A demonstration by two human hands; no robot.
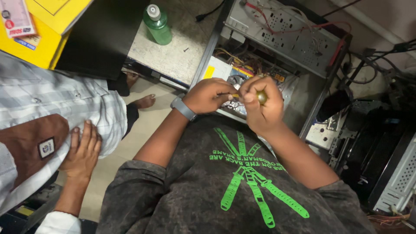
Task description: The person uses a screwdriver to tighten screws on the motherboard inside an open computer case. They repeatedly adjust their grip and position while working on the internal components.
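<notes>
Gripping a yellow-handled screwdriver [261, 96] in the clenched right hand [260, 104], left hand [208, 95] pinching its shaft, over the open grey metal computer case [277, 47] at 12 o'clock; internals exposed, work unfinished.

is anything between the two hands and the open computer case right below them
Nothing visible does. The left hand and right hand meet on a small yellow-handled tool directly over the open grey metal computer case; only the case's own wiring lies beneath.

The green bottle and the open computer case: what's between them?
In the head view, only bare speckled tabletop with one small dark screw lies between the green bottle and the open computer case.
</notes>
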